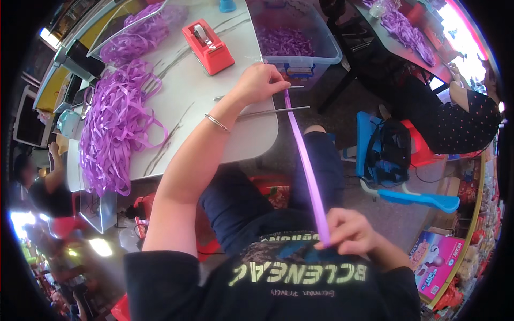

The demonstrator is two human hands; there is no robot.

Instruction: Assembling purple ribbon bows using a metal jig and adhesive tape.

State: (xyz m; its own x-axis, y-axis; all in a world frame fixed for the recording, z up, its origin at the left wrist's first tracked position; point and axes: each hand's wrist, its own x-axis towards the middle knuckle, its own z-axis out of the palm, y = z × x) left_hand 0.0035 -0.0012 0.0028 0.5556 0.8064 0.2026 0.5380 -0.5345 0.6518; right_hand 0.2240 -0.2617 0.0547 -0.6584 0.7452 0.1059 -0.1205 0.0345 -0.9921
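Observation:
A purple ribbon [306, 160] is stretched between my two hands. My left hand [259, 83], with a silver bangle [216, 123] on its wrist, pinches the upper end past the table corner, close to two thin metal rods [294, 109] that jut out over the table's edge. The ribbon passes by these rods; whether it loops round one I cannot tell. Close to my body, my right hand [350, 232] has the lower end between thumb and fingers. A large heap of purple ribbon [115, 125] lies on the table to the left of my left arm.
On the white marbled table [182, 101] stands a red tape dispenser [208, 47]. Beyond its edge is a clear plastic bin [321, 51] of purple ribbon pieces. A blue chair [417, 199] with a black backpack [386, 152] stands right, near a seated person [455, 120] in dotted black.

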